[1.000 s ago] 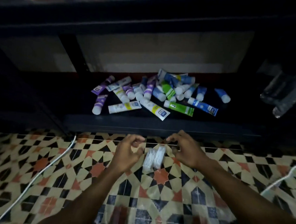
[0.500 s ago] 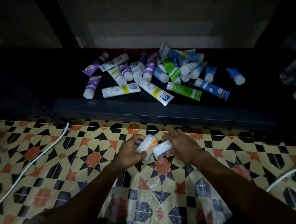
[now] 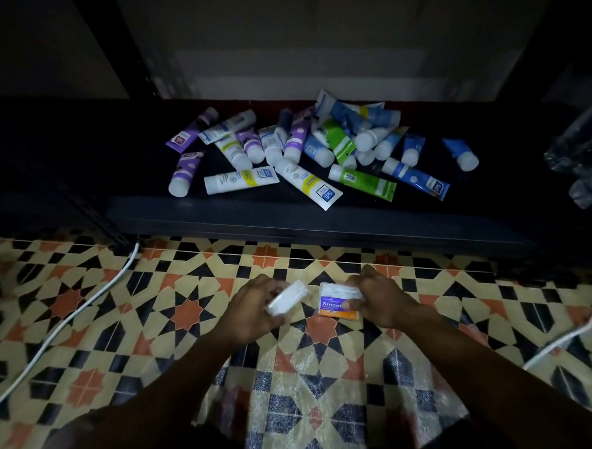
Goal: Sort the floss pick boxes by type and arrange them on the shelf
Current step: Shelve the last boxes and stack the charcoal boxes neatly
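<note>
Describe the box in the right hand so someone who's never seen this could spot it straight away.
Start at the patterned tile floor in front of the dark shelf piled with tubes. Two hands hover over the tiles; the right hand pinches a small floss pick box. Unlike the plain white box in the left hand, this one faces the camera with a purple label above an orange strip.
</note>
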